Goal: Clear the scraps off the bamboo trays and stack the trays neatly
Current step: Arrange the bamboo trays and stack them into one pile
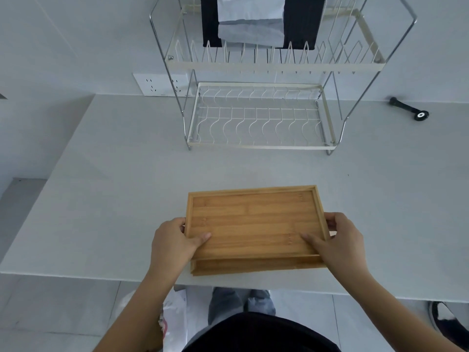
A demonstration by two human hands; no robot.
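Note:
A top bamboo tray (253, 222) lies over a lower bamboo tray (256, 267) near the front edge of the white counter. The top one sits slightly skewed, so the lower tray's front rim shows beneath it. My left hand (172, 246) grips the top tray's left side, thumb on its floor. My right hand (340, 243) grips its right side, thumb also inside. No scraps show on the top tray's floor.
A two-tier wire dish rack (258, 118) stands at the back of the counter (114, 186), dark and white cloths hanging on its top. A black handled tool (411, 109) lies at back right. A plastic bag (175, 316) sits on the floor below the counter edge.

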